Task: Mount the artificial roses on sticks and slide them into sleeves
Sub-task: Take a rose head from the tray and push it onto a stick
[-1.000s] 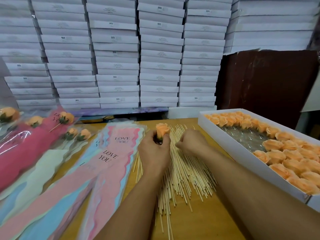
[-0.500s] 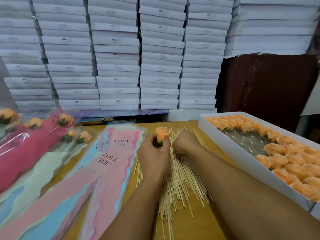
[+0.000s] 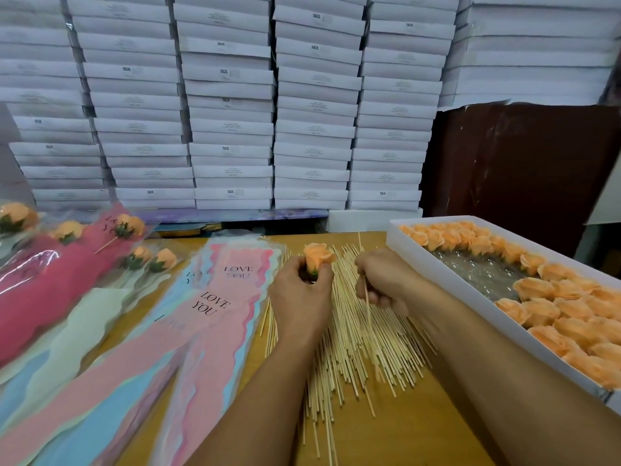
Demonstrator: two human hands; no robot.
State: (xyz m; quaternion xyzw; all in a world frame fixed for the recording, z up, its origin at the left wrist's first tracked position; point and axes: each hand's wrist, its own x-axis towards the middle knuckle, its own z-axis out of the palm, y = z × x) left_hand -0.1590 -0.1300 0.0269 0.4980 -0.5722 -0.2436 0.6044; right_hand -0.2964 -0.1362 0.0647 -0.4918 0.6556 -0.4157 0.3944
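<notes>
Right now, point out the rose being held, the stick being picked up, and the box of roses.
rose [image 3: 319, 254], head view, on its petals
stick [image 3: 367, 306], head view, on its shaft below the fingers
box of roses [image 3: 447, 280], head view, on its near white wall

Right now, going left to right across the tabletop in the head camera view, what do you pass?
Finished roses in red sleeves → empty pink LOVE YOU sleeves → left hand holding a peach rose → right hand pinching a stick → white box of peach roses.
</notes>
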